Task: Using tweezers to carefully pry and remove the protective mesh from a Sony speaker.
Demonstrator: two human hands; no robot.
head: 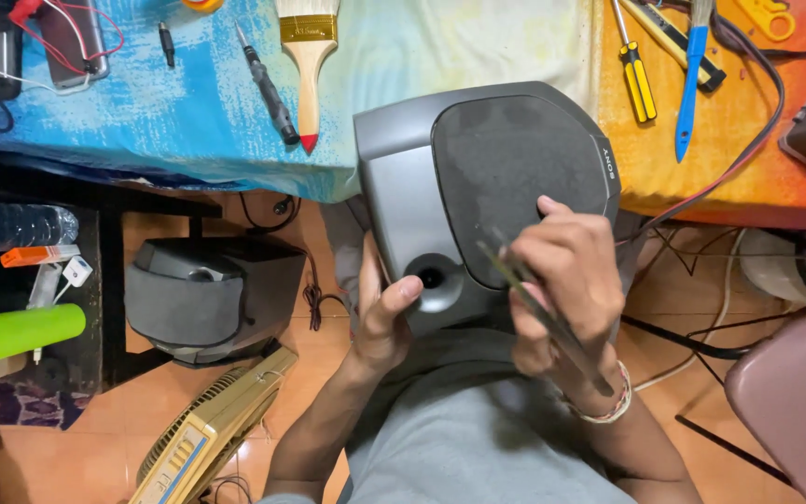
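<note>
A grey speaker [478, 177] with a dark fabric grille rests on my lap, its top leaning against the table edge. My left hand [382, 313] grips its lower left side, thumb beside the round port. My right hand [562, 280] is closed on a thin flat metal tool [541, 313], held against the lower edge of the grille. A beaded bracelet sits on my right wrist.
The table [188, 121] with a blue and orange cloth carries a paintbrush [308, 56], screwdrivers [638, 79], a blue-handled tool [689, 89] and cables. A second speaker [207, 294] and a small fan [212, 429] are on the floor to the left. A chair [795, 392] stands at right.
</note>
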